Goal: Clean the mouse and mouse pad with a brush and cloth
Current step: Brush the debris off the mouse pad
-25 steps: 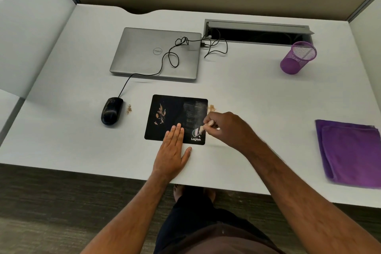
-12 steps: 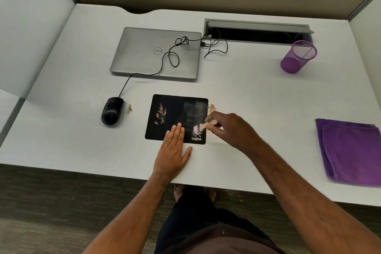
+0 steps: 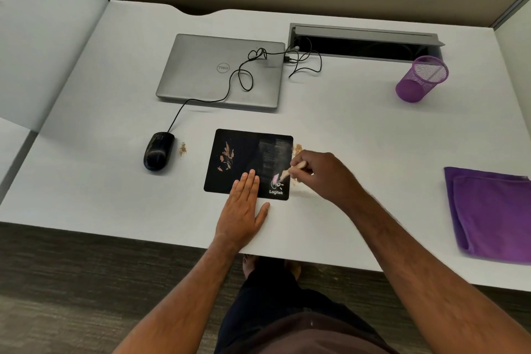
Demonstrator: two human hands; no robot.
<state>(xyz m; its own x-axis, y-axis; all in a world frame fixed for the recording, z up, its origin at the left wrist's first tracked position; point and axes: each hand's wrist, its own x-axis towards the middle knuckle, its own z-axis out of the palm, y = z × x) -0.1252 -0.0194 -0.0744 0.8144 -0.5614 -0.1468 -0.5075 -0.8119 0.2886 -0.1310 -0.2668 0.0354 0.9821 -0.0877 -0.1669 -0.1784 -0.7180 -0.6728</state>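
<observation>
Head view: left hand (image 3: pixel 242 207) lies flat, fingers straight, pinning the near edge of the mouse pad (image 3: pixel 247 162) on the worktop (image 3: pixel 359 129). Right hand (image 3: pixel 321 175) pinches the brush (image 3: pixel 286 174) over its right side. Pad appears thin, limp, light; likely slides unless pinned.

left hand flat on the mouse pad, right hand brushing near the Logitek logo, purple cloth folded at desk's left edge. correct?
One thing is off: the purple cloth lies folded at the desk's right edge, not the left, as the head view shows. The rest holds: the left hand rests flat on the mouse pad, and the right hand holds the brush near the Logitek logo.
</observation>
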